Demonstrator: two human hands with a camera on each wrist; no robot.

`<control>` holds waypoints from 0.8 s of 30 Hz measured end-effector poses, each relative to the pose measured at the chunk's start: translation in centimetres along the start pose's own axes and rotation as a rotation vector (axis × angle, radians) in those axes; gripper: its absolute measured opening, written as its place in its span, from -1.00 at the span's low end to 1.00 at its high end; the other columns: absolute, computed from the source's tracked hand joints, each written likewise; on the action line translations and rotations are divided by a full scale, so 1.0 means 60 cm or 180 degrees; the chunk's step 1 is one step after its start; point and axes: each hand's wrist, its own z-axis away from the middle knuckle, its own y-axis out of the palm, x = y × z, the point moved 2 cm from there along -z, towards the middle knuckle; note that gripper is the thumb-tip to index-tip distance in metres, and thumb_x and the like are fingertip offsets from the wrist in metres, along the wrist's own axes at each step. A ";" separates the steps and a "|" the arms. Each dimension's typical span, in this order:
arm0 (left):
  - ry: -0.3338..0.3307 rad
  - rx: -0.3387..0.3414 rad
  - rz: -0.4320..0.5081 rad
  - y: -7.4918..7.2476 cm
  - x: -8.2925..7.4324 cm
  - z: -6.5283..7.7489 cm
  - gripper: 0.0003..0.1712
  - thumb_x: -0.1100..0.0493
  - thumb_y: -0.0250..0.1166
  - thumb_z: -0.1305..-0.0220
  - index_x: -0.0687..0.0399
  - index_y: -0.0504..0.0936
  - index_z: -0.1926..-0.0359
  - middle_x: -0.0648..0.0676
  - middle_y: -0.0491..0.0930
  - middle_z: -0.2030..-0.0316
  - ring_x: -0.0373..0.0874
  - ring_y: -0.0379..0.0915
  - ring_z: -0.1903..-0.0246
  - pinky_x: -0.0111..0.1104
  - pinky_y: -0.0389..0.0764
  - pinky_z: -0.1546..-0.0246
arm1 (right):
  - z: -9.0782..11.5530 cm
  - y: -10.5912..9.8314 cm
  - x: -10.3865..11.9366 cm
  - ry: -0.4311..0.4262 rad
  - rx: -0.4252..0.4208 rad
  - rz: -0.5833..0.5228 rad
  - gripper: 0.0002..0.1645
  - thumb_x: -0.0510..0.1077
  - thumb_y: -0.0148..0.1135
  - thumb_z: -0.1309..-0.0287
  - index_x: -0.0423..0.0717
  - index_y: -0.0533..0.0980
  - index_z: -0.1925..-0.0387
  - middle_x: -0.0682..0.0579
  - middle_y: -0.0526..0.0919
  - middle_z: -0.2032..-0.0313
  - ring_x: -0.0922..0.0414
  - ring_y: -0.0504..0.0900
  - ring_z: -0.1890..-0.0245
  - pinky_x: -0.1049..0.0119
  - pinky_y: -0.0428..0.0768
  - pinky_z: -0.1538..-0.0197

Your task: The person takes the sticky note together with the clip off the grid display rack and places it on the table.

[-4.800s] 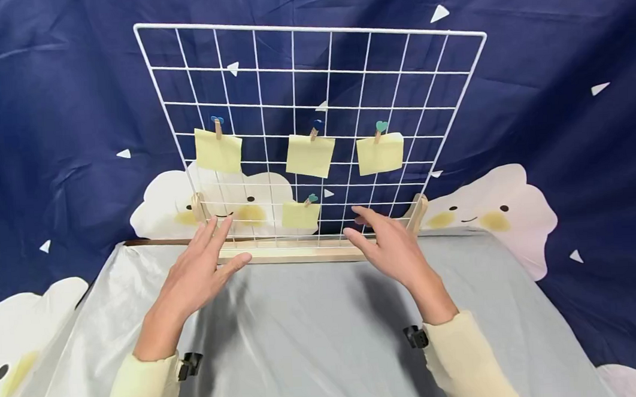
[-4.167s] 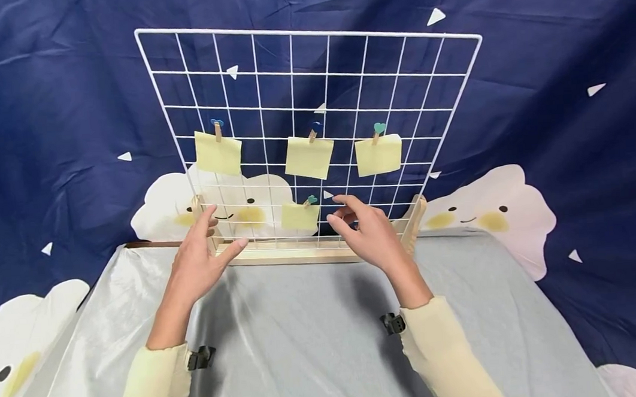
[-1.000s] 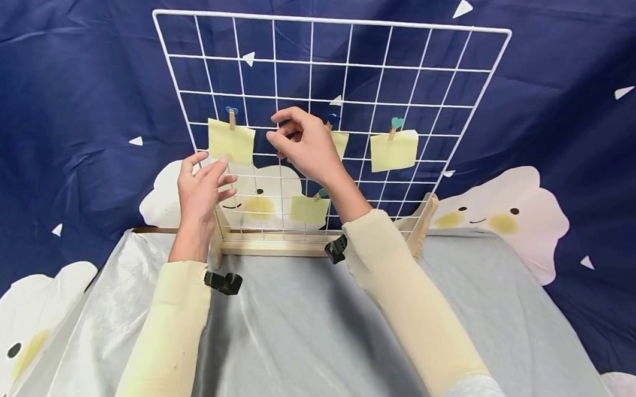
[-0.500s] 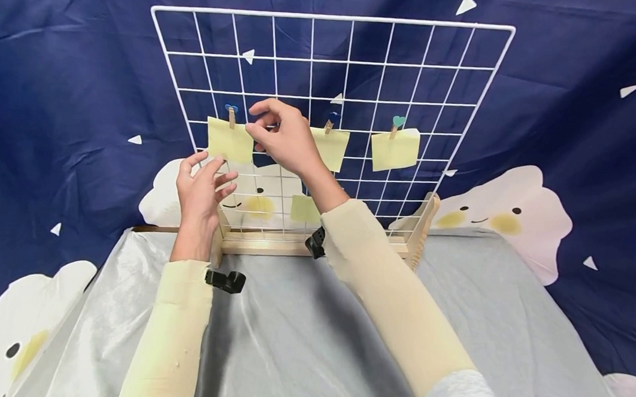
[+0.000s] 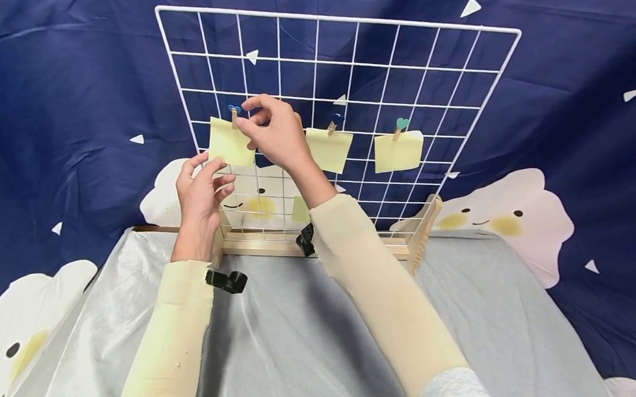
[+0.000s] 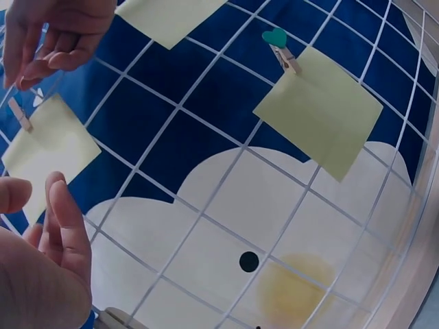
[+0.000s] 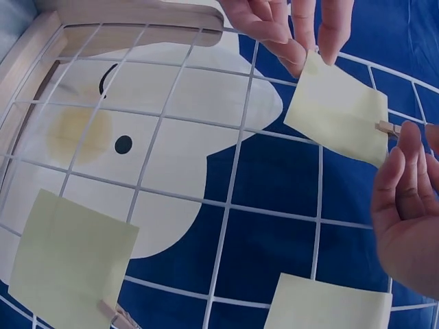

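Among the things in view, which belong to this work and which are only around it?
Seems in the job: left hand; right hand; leftmost yellow note; its blue-heart clip; white wire grid.

Seems only around: middle note; right note; lower note; blue backdrop; grey cloth.

From head height, the widest view faces forward and down on a white wire grid (image 5: 351,63) and a grey-draped surface (image 5: 282,332). Wrist views look from much nearer, the left seeing wires aslant, the right (its picture turned, wooden stand (image 7: 137,19) at upper left) sharing with it the leftmost yellow note (image 5: 229,143).
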 end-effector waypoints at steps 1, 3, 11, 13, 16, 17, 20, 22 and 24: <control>0.0002 0.0006 0.0007 0.000 0.000 0.000 -0.69 0.31 0.32 -0.33 0.10 0.45 -0.04 0.12 0.58 0.29 -0.22 0.61 0.62 -0.53 0.58 0.61 | 0.000 0.001 0.001 -0.0009 -0.0010 0.0024 -0.62 -0.16 0.36 -0.30 -0.21 0.59 -0.10 -0.02 0.74 0.38 0.13 0.71 0.57 0.34 0.66 0.37; 0.0012 0.0025 0.0020 0.000 -0.001 0.000 -0.76 0.31 0.31 -0.34 0.12 0.48 0.03 0.11 0.59 0.32 -0.22 0.61 0.63 -0.53 0.57 0.62 | 0.000 0.003 0.002 -0.0017 -0.0023 0.0063 -0.61 -0.15 0.36 -0.31 -0.19 0.59 -0.12 -0.01 0.74 0.39 0.15 0.71 0.58 0.34 0.64 0.39; 0.0083 0.0164 -0.0024 0.000 -0.005 0.002 -0.85 0.33 0.25 -0.37 0.12 0.42 0.27 0.06 0.62 0.45 -0.24 0.57 0.67 -0.54 0.53 0.66 | -0.005 0.013 0.008 0.0056 -0.0094 0.0310 -0.66 -0.12 0.36 -0.32 -0.12 0.62 -0.08 0.04 0.73 0.40 0.20 0.70 0.58 0.36 0.61 0.42; 0.0105 0.0215 -0.0080 0.000 -0.005 0.002 -0.84 0.33 0.24 -0.38 0.11 0.40 0.30 0.05 0.63 0.48 -0.25 0.56 0.68 -0.54 0.53 0.66 | -0.007 0.015 0.010 0.0083 -0.0161 0.0385 -0.71 -0.12 0.36 -0.32 -0.11 0.62 -0.03 0.07 0.70 0.42 0.21 0.69 0.56 0.38 0.61 0.40; 0.0132 0.0260 -0.0148 0.000 -0.005 0.004 -0.84 0.33 0.23 -0.39 0.12 0.41 0.31 0.04 0.63 0.49 -0.26 0.55 0.69 -0.55 0.53 0.65 | -0.010 0.017 0.012 0.0107 -0.0245 0.0503 -0.78 -0.10 0.37 -0.32 -0.09 0.63 0.07 0.09 0.67 0.43 0.22 0.67 0.53 0.41 0.60 0.37; 0.0134 0.0269 -0.0147 0.000 -0.005 0.005 -0.85 0.33 0.23 -0.39 0.13 0.42 0.30 0.05 0.63 0.49 -0.26 0.55 0.69 -0.54 0.53 0.65 | -0.011 0.018 0.013 0.0111 -0.0266 0.0552 -0.79 -0.09 0.37 -0.32 -0.08 0.63 0.09 0.10 0.66 0.43 0.22 0.66 0.52 0.42 0.58 0.37; 0.0148 0.0285 -0.0133 0.000 -0.005 0.007 -0.85 0.33 0.24 -0.39 0.14 0.41 0.30 0.05 0.63 0.50 -0.26 0.55 0.70 -0.54 0.53 0.65 | -0.012 0.020 0.013 0.0115 -0.0320 0.0791 -0.83 -0.04 0.36 -0.33 -0.03 0.64 0.15 0.15 0.68 0.41 0.22 0.61 0.48 0.41 0.50 0.37; 0.0163 0.0293 -0.0126 -0.001 -0.005 0.008 -0.85 0.33 0.24 -0.39 0.14 0.42 0.29 0.05 0.63 0.50 -0.26 0.54 0.70 -0.54 0.53 0.65 | -0.011 0.021 0.014 0.0117 -0.0345 0.0961 -0.83 -0.01 0.34 -0.35 0.01 0.64 0.15 0.18 0.69 0.38 0.21 0.57 0.44 0.36 0.44 0.39; 0.0176 0.0299 -0.0117 -0.002 -0.005 0.008 -0.86 0.33 0.24 -0.39 0.14 0.42 0.28 0.05 0.63 0.50 -0.26 0.54 0.70 -0.54 0.53 0.65 | -0.010 0.022 0.014 0.0122 -0.0358 0.1075 -0.83 0.02 0.32 -0.36 0.03 0.63 0.15 0.21 0.70 0.36 0.20 0.54 0.39 0.35 0.41 0.39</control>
